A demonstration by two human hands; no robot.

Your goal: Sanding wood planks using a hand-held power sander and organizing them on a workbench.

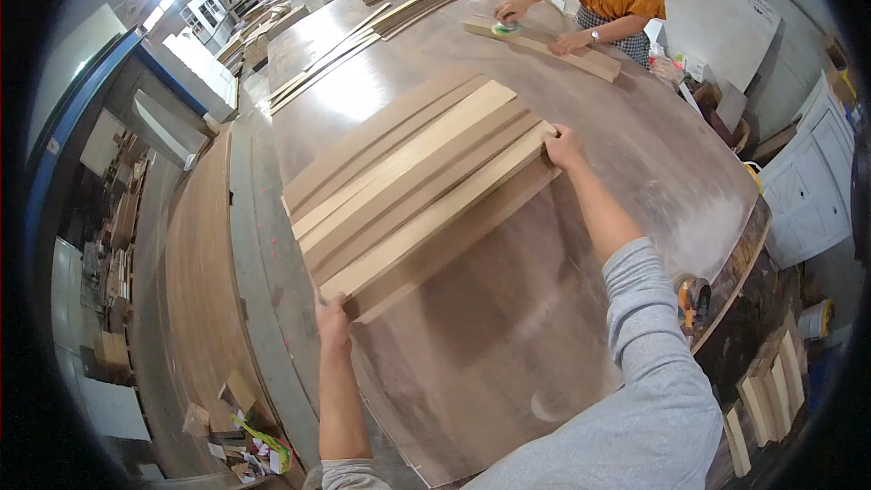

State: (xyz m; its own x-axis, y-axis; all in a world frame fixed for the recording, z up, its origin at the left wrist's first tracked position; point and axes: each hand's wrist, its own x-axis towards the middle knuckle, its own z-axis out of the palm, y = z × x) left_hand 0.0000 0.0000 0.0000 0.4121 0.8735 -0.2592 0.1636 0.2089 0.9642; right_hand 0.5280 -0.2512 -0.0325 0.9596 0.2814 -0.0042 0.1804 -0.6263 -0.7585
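Observation:
Several long wooden boards, pale and brown, lie side by side on the big brown worktable in front of me. At the near side of this group is a pale board. My left hand is closed on its near left end, fingers partly hidden by the wood. Its far right end is gripped by my right hand, with the thumb along the end. Below the pale board shows a brown face or edge; I cannot tell whether it is a separate board.
Across the table a person in an orange top holds a round sanding tool on a wooden beam. Thin wood strips lie at the far left. An orange power sander sits by the right edge. Wood offcuts stand lower right.

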